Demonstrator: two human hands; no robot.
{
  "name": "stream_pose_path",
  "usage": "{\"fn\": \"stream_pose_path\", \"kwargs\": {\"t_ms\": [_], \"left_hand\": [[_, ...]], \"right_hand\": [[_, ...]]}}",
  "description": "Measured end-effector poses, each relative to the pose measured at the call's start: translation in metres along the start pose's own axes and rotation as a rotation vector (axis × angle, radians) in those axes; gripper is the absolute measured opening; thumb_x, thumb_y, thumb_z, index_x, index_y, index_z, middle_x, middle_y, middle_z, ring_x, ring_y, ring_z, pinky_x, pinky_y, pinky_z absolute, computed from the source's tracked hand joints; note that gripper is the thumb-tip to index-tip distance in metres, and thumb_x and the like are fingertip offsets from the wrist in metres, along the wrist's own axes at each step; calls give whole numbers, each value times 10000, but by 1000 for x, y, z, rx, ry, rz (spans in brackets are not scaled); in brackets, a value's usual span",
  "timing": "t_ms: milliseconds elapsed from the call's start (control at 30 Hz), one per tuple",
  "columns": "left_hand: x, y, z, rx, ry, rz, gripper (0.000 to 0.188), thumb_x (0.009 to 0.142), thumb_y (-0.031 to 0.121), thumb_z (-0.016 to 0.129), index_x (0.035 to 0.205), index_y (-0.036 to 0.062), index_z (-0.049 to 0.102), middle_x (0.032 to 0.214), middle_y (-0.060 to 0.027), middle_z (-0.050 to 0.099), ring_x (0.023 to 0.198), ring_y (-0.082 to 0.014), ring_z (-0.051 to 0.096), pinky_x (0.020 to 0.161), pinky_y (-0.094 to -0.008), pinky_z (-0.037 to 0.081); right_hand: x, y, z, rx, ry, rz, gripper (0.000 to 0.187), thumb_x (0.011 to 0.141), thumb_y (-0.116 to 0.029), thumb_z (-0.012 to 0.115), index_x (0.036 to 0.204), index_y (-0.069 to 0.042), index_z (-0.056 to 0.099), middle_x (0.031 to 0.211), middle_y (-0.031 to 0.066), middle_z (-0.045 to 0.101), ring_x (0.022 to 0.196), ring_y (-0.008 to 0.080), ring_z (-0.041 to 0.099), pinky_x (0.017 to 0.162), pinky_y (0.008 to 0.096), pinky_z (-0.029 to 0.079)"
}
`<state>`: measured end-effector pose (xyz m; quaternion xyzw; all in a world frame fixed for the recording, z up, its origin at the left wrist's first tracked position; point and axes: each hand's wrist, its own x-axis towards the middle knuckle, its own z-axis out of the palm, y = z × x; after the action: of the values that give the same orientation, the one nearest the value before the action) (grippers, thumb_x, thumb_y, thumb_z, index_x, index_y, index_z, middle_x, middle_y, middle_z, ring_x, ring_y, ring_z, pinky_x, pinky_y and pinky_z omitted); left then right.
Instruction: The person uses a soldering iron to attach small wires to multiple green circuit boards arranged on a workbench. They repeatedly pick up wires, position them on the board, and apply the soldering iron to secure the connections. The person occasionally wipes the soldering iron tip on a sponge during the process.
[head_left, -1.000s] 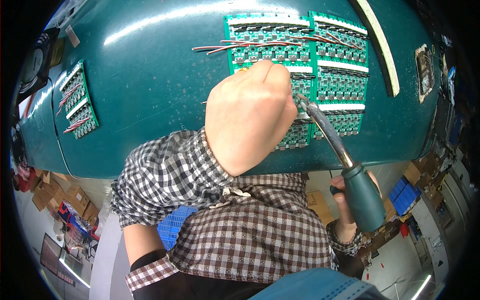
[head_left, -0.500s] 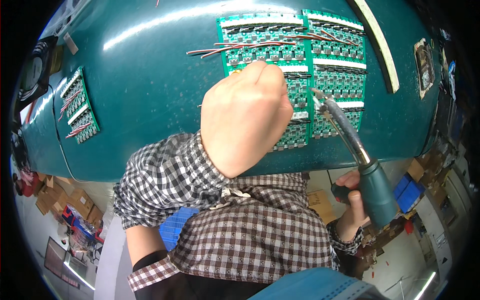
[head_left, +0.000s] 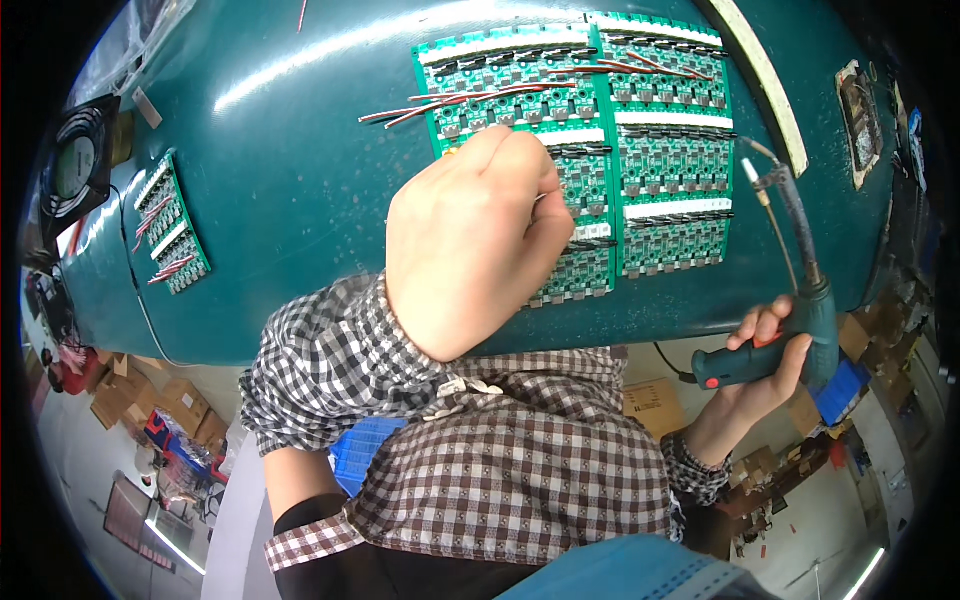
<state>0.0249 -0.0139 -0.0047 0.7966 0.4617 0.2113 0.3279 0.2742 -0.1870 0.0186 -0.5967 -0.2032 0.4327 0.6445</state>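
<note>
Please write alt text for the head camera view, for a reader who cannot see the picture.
A person's left hand presses its fingertips on a panel of green circuit boards lying on a teal table, while the right hand grips a teal soldering gun beside the panel, tip raised. Red wires stick out from the boards; a smaller board lies far left.

The person's left hand (head_left: 470,240) is curled into a loose fist, knuckles up, fingertips pinched together at its far end, wrist bent in a checked sleeve. The right hand (head_left: 765,365) sits low at the right, fingers wrapped closed in a grip.
</note>
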Motion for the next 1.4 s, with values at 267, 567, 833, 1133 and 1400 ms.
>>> {"fn": "stream_pose_path", "kwargs": {"t_ms": [267,567,833,1133,1400], "left_hand": [[-4,2,-15,-83,-71,-82,95,793,17,686,838,42,606,727,-25,548,604,-105,508,528,-239,417],[-20,6,-37,-110,-37,-337,64,823,-9,667,845,14,612,711,21,533,623,-33,457,558,-194,372],[-28,23,-43,-247,-5,-111,98,814,-22,683,889,11,630,789,-35,585,654,-117,539,596,-249,437],[-24,30,-50,-481,137,194,218,838,58,688,1039,35,605,934,-87,598,805,-205,615,645,-284,517],[-60,12,15,-49,-93,548,550,753,263,727,1230,79,525,1321,-157,480,1249,-324,454,1036,-463,371]], "right_hand": [[20,10,-17,219,-6,43,475,986,-388,506,1129,64,479,798,68,510,784,180,554,576,266,569],[33,17,-32,319,-71,57,501,979,-413,513,1147,55,461,825,61,504,818,178,536,604,272,559],[35,15,-25,321,-89,72,485,981,-410,511,1150,41,456,831,49,496,796,167,516,588,268,534],[39,28,-48,458,-159,208,366,967,-401,546,1123,-70,534,869,14,556,781,125,540,718,291,521],[62,20,-2,371,28,124,353,970,-363,547,1100,-35,552,857,22,551,809,171,577,934,396,514]]}}
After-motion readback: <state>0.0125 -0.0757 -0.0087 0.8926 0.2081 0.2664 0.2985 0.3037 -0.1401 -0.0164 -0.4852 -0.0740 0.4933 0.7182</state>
